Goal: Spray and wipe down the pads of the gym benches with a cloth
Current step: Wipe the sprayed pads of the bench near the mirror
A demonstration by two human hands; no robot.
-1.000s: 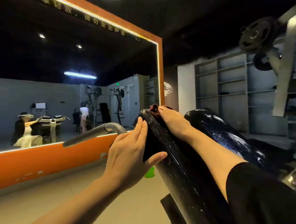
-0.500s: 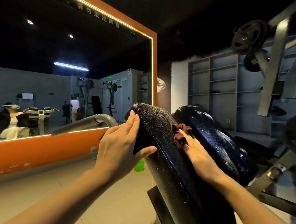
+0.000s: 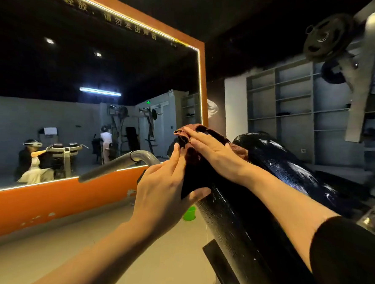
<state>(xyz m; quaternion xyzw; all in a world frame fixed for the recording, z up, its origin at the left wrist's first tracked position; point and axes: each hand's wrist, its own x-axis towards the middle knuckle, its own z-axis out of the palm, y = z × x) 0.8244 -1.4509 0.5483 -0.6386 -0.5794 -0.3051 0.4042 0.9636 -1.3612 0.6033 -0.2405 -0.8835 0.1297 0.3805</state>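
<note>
The right hand (image 3: 212,153) lay flat, fingers straight, pressing the cloth (image 3: 200,142) onto the top end of the near pad (image 3: 238,221). The left hand (image 3: 164,188) gripped that pad's left edge, fingers straight along its side and thumb hooked over the front. The cloth looked soft, light and bunched, best held down under a flat palm. The pad looked firm, wet and likely slick, so steadying it by the edge made sense. Its long axis ran from lower right up towards the mirror (image 3: 92,105), beside a second pad (image 3: 290,170)
</note>
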